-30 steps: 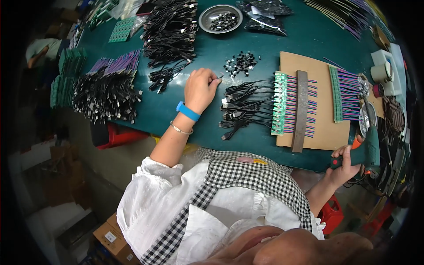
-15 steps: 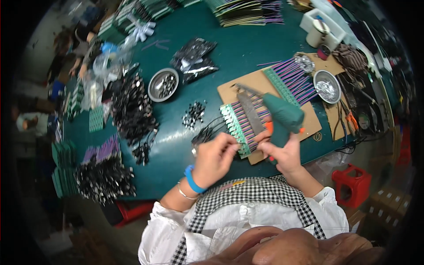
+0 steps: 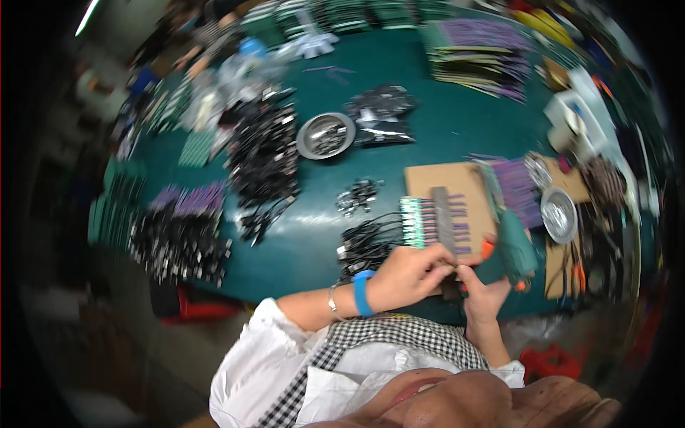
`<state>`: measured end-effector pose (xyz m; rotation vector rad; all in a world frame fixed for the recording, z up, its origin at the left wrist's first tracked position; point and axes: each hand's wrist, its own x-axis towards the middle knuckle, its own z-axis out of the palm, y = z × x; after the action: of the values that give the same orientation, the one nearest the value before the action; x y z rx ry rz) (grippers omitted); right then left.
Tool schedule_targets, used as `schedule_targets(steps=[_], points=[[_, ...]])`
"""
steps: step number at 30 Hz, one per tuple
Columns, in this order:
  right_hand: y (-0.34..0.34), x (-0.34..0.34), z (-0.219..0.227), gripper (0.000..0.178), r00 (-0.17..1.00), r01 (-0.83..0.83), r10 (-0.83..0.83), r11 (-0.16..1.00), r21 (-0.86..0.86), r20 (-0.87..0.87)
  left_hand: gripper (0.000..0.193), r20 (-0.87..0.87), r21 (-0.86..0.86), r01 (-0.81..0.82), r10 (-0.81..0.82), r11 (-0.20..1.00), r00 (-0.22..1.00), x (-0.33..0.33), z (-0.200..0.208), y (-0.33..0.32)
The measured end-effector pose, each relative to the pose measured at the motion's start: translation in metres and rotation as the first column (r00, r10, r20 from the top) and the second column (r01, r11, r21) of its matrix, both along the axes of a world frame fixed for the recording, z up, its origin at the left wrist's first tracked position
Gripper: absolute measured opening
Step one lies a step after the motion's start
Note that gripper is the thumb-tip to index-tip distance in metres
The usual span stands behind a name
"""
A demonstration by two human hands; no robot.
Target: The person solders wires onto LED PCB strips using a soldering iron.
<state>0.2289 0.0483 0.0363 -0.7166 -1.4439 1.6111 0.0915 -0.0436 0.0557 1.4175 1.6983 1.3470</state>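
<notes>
In my closed right hand [image 3: 485, 296] is the handle of a green soldering gun [image 3: 515, 246] with an orange trigger. Its narrow tip slants toward the far side, beside purple wires. My left hand [image 3: 410, 278] has its thumb and fingers pinched together against my right fingertips; whatever lies between them is too small to make out. Just beyond the hands, a strip of green circuit boards [image 3: 412, 222] with several coloured wires lies on a tan board [image 3: 435, 175]. Across those wires rests a flat grey metal bar [image 3: 442, 210]. Black cables [image 3: 367, 242] lie left of the strip.
Small black-and-silver connectors [image 3: 359, 195] are heaped left of the board, with a metal bowl [image 3: 307, 148] of more beyond. Another metal bowl [image 3: 560, 228] of silvery bits stands at the right, near orange-handled pliers [image 3: 579, 274]. Cable bundles [image 3: 260, 153] cover the left side.
My view has turned, shifting the table contents. My left hand has left the strip's near end and met my right fingertips. The soldering gun has swung rightward, away from the metal bar.
</notes>
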Motion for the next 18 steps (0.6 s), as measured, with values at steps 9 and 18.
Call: schedule_targets(steps=[9,18], points=[[0.004,0.006,-0.022,0.059,0.987,0.042,-0.073,0.976,0.213,0.141,0.009,-0.033,0.123,-0.144,0.15,0.982,0.988,0.013,-0.019,0.004],[0.013,0.009,-0.005,0.06,0.994,0.068,-0.075,0.994,0.085,0.08,0.011,-0.263,0.133,-0.115,0.147,0.984,0.954,0.003,0.001,-0.008]])
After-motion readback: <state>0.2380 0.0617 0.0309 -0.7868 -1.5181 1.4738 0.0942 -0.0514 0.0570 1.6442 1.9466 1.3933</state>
